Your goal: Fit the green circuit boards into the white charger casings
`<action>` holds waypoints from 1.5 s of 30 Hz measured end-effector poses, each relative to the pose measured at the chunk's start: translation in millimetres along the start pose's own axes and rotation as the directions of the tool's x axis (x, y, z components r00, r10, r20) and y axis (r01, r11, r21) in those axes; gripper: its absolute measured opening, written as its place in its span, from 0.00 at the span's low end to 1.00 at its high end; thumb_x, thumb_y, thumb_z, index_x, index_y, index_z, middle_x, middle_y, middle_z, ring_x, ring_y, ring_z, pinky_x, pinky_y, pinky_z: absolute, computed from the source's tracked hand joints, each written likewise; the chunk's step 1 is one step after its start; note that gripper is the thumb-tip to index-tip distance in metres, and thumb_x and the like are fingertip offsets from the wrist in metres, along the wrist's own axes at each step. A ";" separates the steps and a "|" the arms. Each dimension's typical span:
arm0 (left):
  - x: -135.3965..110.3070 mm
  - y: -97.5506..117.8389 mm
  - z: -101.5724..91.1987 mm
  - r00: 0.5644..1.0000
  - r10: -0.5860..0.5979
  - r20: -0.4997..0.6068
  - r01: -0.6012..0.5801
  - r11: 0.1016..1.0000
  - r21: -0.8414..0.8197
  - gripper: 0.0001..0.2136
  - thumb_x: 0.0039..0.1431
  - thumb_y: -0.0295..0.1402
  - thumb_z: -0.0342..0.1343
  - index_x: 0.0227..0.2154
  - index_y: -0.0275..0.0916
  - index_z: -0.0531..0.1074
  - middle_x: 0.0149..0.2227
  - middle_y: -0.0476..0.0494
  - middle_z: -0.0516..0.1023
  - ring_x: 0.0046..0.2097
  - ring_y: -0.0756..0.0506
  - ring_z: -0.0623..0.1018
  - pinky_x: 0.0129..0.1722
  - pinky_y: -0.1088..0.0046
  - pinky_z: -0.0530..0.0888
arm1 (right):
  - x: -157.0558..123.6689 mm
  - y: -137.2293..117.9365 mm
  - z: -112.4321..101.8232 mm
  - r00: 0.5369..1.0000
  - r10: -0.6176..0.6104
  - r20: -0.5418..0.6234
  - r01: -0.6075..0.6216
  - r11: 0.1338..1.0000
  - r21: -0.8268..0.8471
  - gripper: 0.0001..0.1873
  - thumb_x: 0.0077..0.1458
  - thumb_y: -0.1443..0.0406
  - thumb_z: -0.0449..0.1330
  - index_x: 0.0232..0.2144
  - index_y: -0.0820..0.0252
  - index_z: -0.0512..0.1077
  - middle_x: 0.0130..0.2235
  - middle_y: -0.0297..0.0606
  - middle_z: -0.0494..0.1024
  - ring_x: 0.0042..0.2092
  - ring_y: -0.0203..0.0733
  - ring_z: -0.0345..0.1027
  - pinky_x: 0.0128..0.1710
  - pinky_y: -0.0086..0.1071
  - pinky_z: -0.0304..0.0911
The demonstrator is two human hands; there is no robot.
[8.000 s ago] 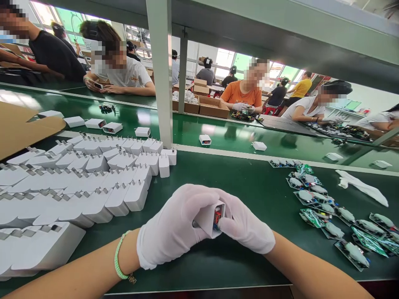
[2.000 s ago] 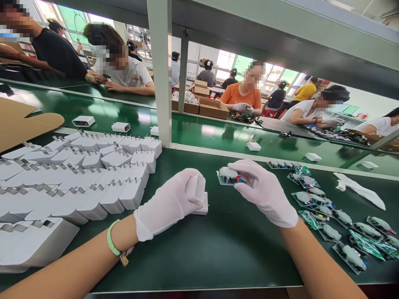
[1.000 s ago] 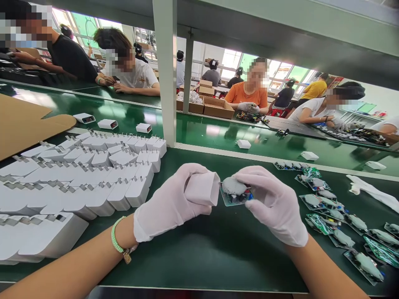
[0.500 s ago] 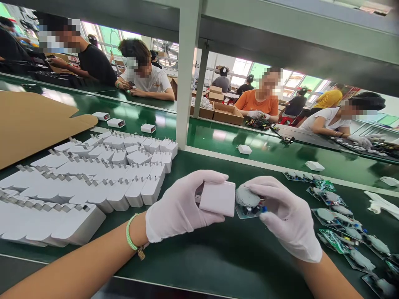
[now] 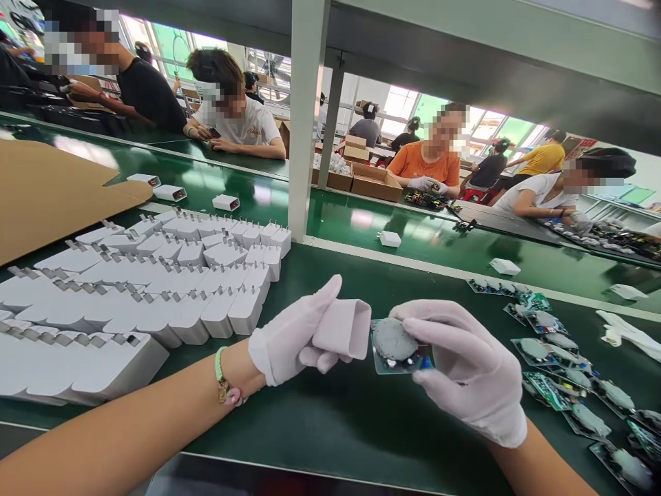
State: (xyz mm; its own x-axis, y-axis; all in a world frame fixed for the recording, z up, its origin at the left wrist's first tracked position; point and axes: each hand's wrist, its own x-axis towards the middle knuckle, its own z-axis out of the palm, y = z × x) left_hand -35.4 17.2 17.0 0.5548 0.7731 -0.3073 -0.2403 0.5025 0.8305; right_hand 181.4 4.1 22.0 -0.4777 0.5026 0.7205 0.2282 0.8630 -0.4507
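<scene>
My left hand [image 5: 289, 332], in a white glove, is shut on a white plastic charger casing [image 5: 343, 329], whose open end faces right. My right hand [image 5: 467, 368], also gloved, pinches a small circuit board [image 5: 400, 362] with a grey potted lump [image 5: 394, 339] on top. The casing and board sit close together, with only a narrow gap between them. The board's underside is hidden. Rows of finished white plug chargers [image 5: 180, 296] lie left of my left hand, and several loose circuit boards [image 5: 560, 362] lie right of my right hand.
Everything lies on a green workbench [image 5: 330, 420]. A cardboard sheet [image 5: 51, 189] and a white cloth [image 5: 622, 335] lie on either side. A steel post [image 5: 304, 117] rises at the back. Co-workers [image 5: 428, 165] sit across a second green belt [image 5: 356, 224] carrying white chargers [image 5: 390, 238].
The hands no longer share one assembled charger: the left now holds a casing, the right a separate board, and the two have moved together. The view has swung, shifting the scene rightward.
</scene>
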 end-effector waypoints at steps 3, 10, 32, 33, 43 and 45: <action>-1.9 1.1 1.0 0.999 0.036 -0.018 -0.035 0.999 0.040 0.30 0.57 0.59 0.43 0.34 0.33 0.71 0.16 0.48 0.72 0.11 0.57 0.59 0.11 0.83 0.46 | -1.6 -0.7 -1.1 0.999 0.005 -0.034 -0.006 1.000 -0.025 0.22 0.56 0.64 0.60 0.53 0.46 0.68 0.44 0.42 0.72 0.45 0.51 0.70 0.39 0.44 0.74; -1.1 -1.6 1.0 0.998 0.067 -0.007 -0.065 0.988 0.139 0.30 0.53 0.61 0.46 0.29 0.33 0.72 0.17 0.46 0.73 0.12 0.56 0.61 0.11 0.81 0.49 | -1.2 -0.1 2.2 0.998 -0.048 0.042 0.056 0.975 -0.214 0.27 0.54 0.70 0.60 0.55 0.48 0.64 0.45 0.42 0.71 0.45 0.48 0.70 0.40 0.42 0.73; -3.0 -15.6 2.2 0.971 0.233 0.047 -0.237 0.953 0.189 0.27 0.58 0.58 0.41 0.28 0.36 0.67 0.19 0.48 0.71 0.17 0.54 0.68 0.13 0.84 0.56 | -15.7 15.3 36.3 0.961 0.208 0.184 -0.243 0.950 0.194 0.47 0.53 0.39 0.48 0.66 0.47 0.35 0.64 0.48 0.52 0.61 0.52 0.55 0.57 0.48 0.61; -3.4 -16.2 2.0 0.965 0.254 0.068 -0.262 0.946 0.192 0.27 0.59 0.57 0.41 0.29 0.36 0.68 0.20 0.48 0.72 0.17 0.54 0.68 0.14 0.84 0.58 | -16.2 14.1 37.3 0.940 0.271 0.208 -0.323 0.902 0.286 0.46 0.54 0.39 0.48 0.66 0.47 0.38 0.63 0.47 0.54 0.60 0.51 0.58 0.56 0.47 0.61; -1.6 -15.8 6.5 0.908 0.222 0.355 -0.271 0.958 0.095 0.23 0.53 0.51 0.57 0.37 0.32 0.73 0.26 0.46 0.71 0.24 0.54 0.67 0.22 0.80 0.59 | -4.8 7.8 30.7 0.819 0.407 0.404 -0.574 0.582 0.577 0.31 0.58 0.48 0.54 0.59 0.54 0.60 0.59 0.44 0.63 0.55 0.49 0.65 0.54 0.43 0.63; 1.9 -18.1 7.0 0.888 0.232 0.396 -0.281 0.957 0.069 0.22 0.51 0.51 0.58 0.31 0.32 0.74 0.24 0.46 0.70 0.24 0.52 0.67 0.22 0.79 0.59 | -4.4 9.8 30.9 0.815 0.386 0.432 -0.579 0.553 0.599 0.31 0.57 0.48 0.54 0.58 0.56 0.61 0.59 0.44 0.64 0.58 0.51 0.60 0.57 0.45 0.58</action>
State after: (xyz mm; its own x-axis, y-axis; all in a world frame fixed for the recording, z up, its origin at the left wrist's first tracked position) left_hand -24.5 6.8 4.6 0.7526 0.6501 0.1042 -0.3312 0.2371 0.9133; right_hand 159.5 8.8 -1.8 -0.6675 0.7211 0.1857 -0.1047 0.1560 -0.9822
